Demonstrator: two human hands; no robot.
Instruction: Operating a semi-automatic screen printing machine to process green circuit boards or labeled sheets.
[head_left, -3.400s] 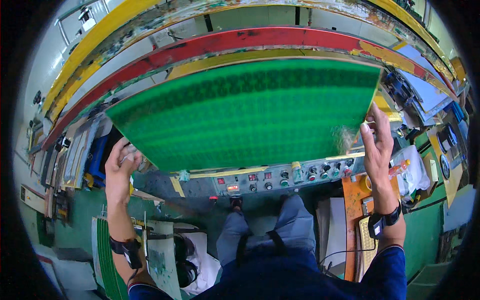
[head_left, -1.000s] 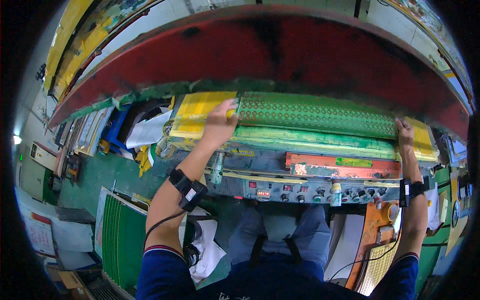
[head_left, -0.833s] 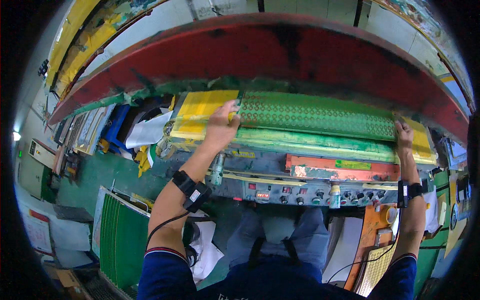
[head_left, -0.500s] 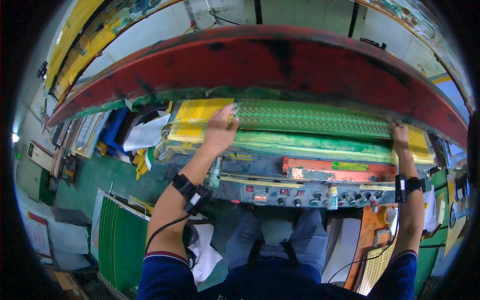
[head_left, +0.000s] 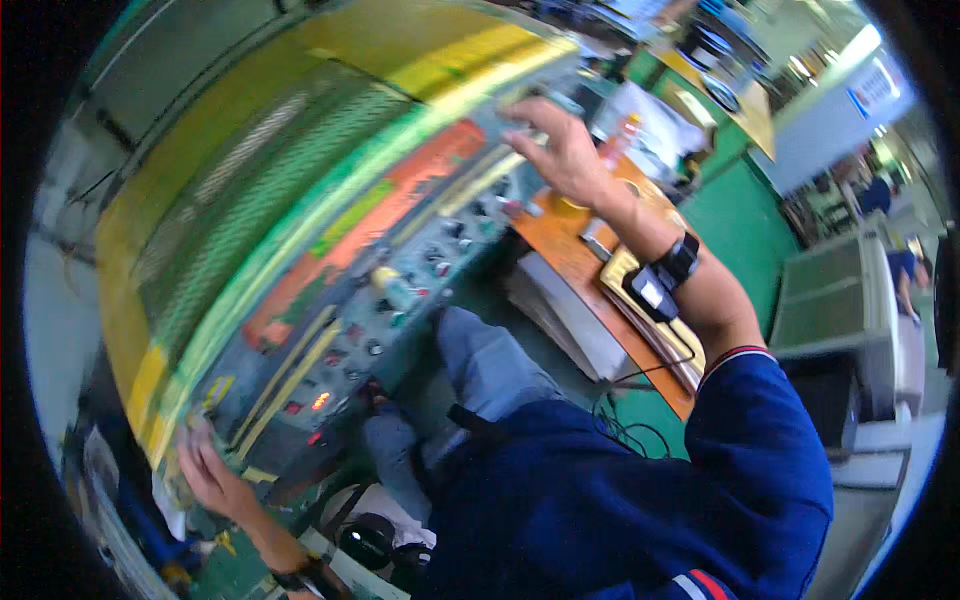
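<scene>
My left hand (head_left: 212, 470) rests by the near left corner of a printing machine's yellow-taped bed (head_left: 118, 300), its fingers stretched out and somewhat blurred. At the bed's right end my right hand (head_left: 568, 155) has its thumb and fingers apart, with nothing seen in them. Whether either hand touches the edge I cannot tell. Between them lies a long green panel (head_left: 235, 225) with rows of small marks, smeared by motion. An orange-red bar (head_left: 375, 215) with a yellow-green strip runs along the bed's front, above a control panel (head_left: 385, 320) with knobs and a lit display.
An orange-brown table (head_left: 560, 245) at the right bears a yellow tray (head_left: 640, 290) and a tape roll. White sheets (head_left: 565, 315) stand below it. A cable (head_left: 625, 435) hangs near my right side. Farther right are a rack (head_left: 830, 290) and a person (head_left: 905, 275).
The view has swung to the right and tilted. Both hands have come off the green panel toward the bed's front corners. The large dark red beam is out of view.
</scene>
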